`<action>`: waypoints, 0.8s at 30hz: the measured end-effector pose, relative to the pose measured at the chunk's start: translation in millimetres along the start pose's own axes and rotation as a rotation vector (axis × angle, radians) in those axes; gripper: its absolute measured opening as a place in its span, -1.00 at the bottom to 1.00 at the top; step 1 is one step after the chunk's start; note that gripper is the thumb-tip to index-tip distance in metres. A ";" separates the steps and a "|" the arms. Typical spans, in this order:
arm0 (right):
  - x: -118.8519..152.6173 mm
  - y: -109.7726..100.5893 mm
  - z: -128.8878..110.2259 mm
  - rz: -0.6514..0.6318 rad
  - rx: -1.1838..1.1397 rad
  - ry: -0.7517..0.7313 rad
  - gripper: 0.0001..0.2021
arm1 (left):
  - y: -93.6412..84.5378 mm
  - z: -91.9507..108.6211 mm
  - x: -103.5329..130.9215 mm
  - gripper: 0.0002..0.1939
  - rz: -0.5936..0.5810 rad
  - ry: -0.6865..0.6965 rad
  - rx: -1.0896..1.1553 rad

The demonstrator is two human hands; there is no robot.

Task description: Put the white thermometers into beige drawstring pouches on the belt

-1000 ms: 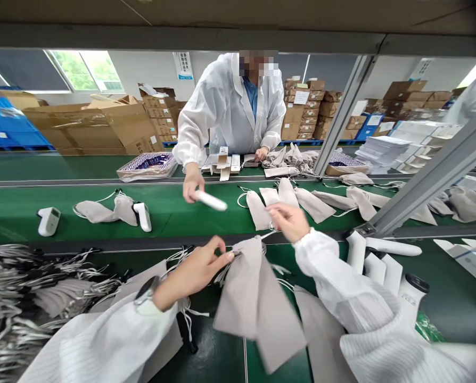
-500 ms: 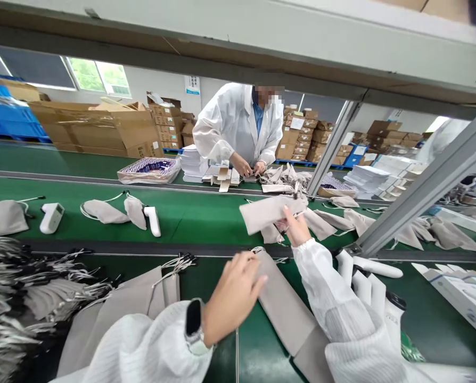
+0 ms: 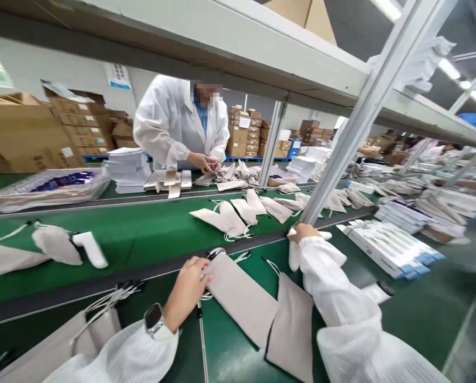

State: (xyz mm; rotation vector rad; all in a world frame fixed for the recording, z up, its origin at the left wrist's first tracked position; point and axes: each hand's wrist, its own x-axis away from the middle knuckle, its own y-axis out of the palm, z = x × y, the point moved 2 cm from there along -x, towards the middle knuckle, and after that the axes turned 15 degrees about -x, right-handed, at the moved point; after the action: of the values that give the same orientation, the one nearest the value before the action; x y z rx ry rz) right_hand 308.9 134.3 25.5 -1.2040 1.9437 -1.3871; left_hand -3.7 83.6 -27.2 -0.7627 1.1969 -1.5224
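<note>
My left hand (image 3: pixel 188 287), wearing a watch, is at the corded top end of a flat grey drawstring pouch (image 3: pixel 241 298). Its fingers are slightly bent and apart from the thumb, with the fingertips at the pouch's edge. A second grey pouch (image 3: pixel 292 324) overlaps the first one's lower right side. My right hand (image 3: pixel 305 232) reaches to the foot of the metal post, over white handheld devices (image 3: pixel 294 256). The back of the hand and the sleeve hide its fingers, so a grip cannot be made out.
Grey pouches (image 3: pixel 238 215) lie along the green conveyor (image 3: pixel 150 229) beyond the bench. Slanted metal posts (image 3: pixel 337 143) and an overhead shelf (image 3: pixel 241 32) frame the space. Flat white boxes (image 3: pixel 390 247) lie at right. Across the belt, a person (image 3: pixel 182 122) in a white coat handles small items.
The view has swung right. My right hand has let go of a grey pouch over the belt and moved back to the white devices. My left hand has come to the pouch's top.
</note>
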 end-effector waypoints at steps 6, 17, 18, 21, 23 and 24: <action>-9.5 40.9 2.9 -0.006 -0.073 -0.016 -0.48 | -0.6 1.0 -0.1 -0.83 -0.069 -0.021 -0.008; 61.0 16.4 -79.4 -0.417 -1.404 -0.642 -0.29 | -23.3 25.2 14.3 -0.89 -0.067 0.216 0.002; 70.4 14.7 -89.5 -0.464 -1.559 -0.686 -0.28 | -30.4 30.3 16.3 -0.88 -0.059 0.282 0.013; 88.1 18.2 -109.7 -0.692 -1.647 -0.703 -0.32 | -52.0 39.1 21.2 -0.83 0.007 0.400 0.074; 93.3 26.6 -114.2 -0.917 -1.527 -0.645 -0.46 | -65.0 38.2 22.6 -0.83 0.094 0.350 0.146; 95.7 31.9 -114.7 -1.026 -1.429 -0.625 -0.57 | -70.5 36.6 22.9 -0.84 0.141 0.313 0.180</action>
State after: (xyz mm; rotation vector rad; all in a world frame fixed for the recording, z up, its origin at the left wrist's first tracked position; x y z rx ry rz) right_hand 159.6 114.6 51.2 -2.9958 1.6723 0.5285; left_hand -0.1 50.3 48.3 -0.3208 1.2891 -1.6446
